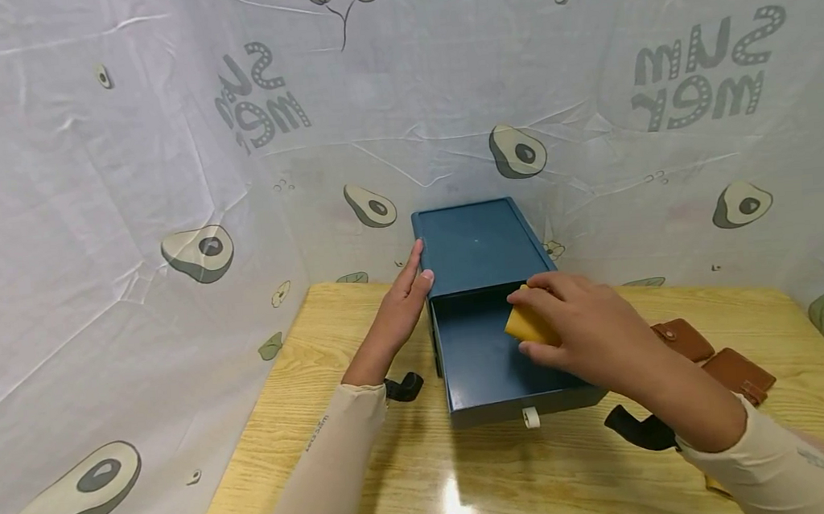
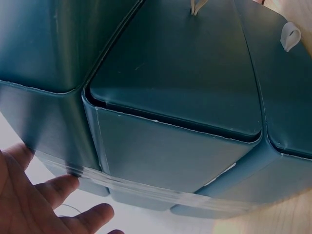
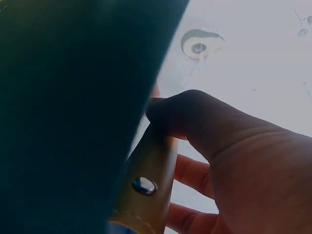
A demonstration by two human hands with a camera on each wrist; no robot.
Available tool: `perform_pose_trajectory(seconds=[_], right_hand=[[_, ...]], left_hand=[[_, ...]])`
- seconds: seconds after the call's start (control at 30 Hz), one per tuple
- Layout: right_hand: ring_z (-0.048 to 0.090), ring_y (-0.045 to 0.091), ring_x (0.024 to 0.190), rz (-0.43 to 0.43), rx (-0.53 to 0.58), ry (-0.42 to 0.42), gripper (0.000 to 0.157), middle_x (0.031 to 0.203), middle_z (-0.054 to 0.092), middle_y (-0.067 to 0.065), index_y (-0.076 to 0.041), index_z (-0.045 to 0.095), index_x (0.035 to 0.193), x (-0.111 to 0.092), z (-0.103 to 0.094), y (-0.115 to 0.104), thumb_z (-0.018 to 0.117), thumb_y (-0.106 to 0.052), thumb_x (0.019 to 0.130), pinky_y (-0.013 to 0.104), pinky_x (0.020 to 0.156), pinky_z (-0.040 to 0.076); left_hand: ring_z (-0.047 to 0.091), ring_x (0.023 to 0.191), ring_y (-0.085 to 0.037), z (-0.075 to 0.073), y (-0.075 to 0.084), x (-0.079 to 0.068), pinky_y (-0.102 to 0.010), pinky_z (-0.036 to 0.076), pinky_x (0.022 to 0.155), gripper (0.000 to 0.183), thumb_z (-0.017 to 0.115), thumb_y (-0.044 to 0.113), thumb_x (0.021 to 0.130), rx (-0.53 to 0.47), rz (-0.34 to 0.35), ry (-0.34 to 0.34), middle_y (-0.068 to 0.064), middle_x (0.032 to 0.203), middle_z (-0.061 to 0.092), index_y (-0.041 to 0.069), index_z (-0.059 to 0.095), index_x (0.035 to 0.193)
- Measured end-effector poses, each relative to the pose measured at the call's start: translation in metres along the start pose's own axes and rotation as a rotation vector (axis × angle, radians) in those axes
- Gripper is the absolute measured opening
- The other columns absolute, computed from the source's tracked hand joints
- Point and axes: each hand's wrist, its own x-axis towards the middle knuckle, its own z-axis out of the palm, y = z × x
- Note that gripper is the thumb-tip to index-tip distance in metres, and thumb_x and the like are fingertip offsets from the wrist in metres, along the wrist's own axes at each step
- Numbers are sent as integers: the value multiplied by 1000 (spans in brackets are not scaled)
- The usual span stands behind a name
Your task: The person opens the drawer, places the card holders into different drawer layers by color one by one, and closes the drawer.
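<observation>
A dark blue drawer cabinet [image 1: 482,243] stands on the table with its top drawer [image 1: 479,365] pulled out. My left hand [image 1: 396,315] lies along the cabinet's left side, fingers extended; in the left wrist view its fingertips are at the cabinet wall. My right hand [image 1: 592,327] pinches a yellow leather wallet [image 1: 529,325] between thumb and fingers, over the open drawer. A metal snap [image 3: 144,185] and stitching show on the wallet in the right wrist view, where the drawer's dark wall [image 3: 73,117] covers part of it.
Two brown wallets [image 1: 683,339] lie right of the cabinet. A yellow item [image 1: 717,487] is mostly hidden under my right forearm. The drawer front has a white pull tab [image 1: 531,418]. A patterned white sheet [image 1: 397,64] hangs behind the table [image 1: 287,428].
</observation>
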Motion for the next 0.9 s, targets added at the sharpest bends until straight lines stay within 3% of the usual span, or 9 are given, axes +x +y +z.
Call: perform_pose_trajectory(seconds=[0.3, 0.57, 0.9], right_hand=[[68, 34, 108, -69, -3, -29, 56, 137, 64, 11, -18, 69, 142, 9, 10, -10, 87, -36, 93, 53, 88, 58], [65, 31, 113, -72, 4, -68, 58, 140, 63, 10, -18, 69, 144, 15, 16, -13, 87, -39, 93, 45, 79, 57], [64, 32, 120, -75, -5, -112, 60, 145, 62, 10, -20, 66, 148, 19, 17, -16, 84, -44, 95, 48, 86, 58]], left_hand=[[14, 167, -21, -1, -2, 1, -59, 20, 132, 65, 38, 56, 115, -4, 9, -1, 14, 180, 12, 44, 11, 173], [14, 167, -22, 0, -1, 1, -60, 20, 131, 67, 39, 59, 114, -9, 4, -1, 13, 180, 12, 44, 11, 173], [16, 166, -23, 0, 2, -1, -61, 21, 131, 67, 40, 60, 113, 1, -9, 7, 12, 180, 14, 46, 12, 173]])
